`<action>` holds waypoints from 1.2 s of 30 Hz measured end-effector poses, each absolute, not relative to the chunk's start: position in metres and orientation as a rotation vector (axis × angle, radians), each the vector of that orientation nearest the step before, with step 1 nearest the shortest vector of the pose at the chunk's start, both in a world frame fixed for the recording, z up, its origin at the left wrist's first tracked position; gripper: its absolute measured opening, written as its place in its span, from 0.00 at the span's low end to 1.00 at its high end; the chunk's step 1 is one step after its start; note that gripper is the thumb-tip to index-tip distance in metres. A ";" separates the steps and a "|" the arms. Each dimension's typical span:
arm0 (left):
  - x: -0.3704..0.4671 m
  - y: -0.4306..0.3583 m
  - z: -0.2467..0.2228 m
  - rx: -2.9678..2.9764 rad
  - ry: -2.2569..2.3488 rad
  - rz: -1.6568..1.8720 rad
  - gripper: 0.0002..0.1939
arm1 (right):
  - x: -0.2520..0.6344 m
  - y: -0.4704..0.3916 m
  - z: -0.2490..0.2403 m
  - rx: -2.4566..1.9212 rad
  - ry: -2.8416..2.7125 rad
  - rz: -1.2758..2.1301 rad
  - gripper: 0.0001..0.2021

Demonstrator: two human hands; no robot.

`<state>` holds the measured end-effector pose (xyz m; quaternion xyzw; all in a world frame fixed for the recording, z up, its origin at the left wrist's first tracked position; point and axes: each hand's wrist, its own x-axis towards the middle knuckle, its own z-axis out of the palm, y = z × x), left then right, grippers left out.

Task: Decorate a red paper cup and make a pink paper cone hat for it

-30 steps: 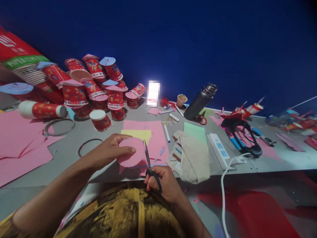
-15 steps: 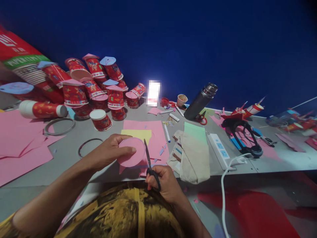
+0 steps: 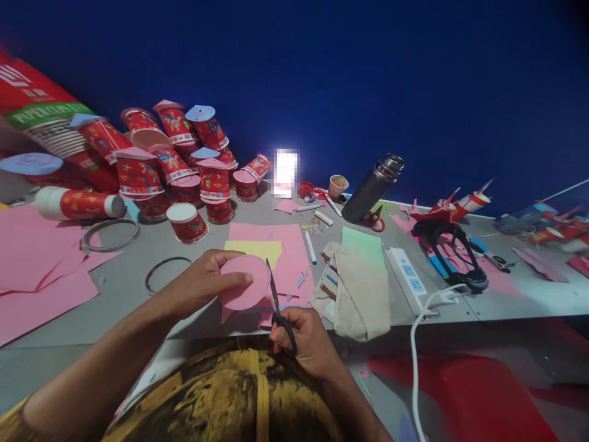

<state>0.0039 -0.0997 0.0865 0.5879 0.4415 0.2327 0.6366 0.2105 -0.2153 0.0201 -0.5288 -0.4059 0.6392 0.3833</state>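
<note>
My left hand [image 3: 223,276] pinches a round pink paper disc [image 3: 246,291] at its left side, thumb on top and the other fingers mostly hidden beneath. A thin purple line runs along the disc's edge. My right hand [image 3: 304,341] grips a pair of scissors [image 3: 274,294] by the dark handles, blades pointing away from me and close against the disc's right edge. Whether the blades touch the paper I cannot tell. Under the disc lie a pink sheet [image 3: 294,245] and a yellow sheet [image 3: 257,247], with small paper scraps [image 3: 302,278] to the right.
Red paper cups [image 3: 172,166] with paper cone tops stand stacked at the back left. A dark thermos [image 3: 370,193], a marker [image 3: 310,247], a folded cloth [image 3: 361,294] and a power strip [image 3: 407,279] lie to the right. Pink sheets [image 3: 41,258] cover the left side.
The scissors and my right hand have shifted very slightly left, bringing the blades a little nearer the disc's edge. My left hand and the disc look unchanged.
</note>
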 end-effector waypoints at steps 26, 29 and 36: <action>-0.011 -0.085 0.083 1.654 0.723 0.337 0.12 | 0.214 -0.215 0.019 -1.271 -1.030 1.743 0.16; -0.011 -0.085 0.085 1.668 0.713 0.319 0.11 | 0.214 -0.215 0.018 -1.267 -1.043 1.744 0.18; -0.008 -0.084 0.090 1.687 0.686 0.271 0.11 | 0.215 -0.214 0.018 -1.252 -1.043 1.764 0.19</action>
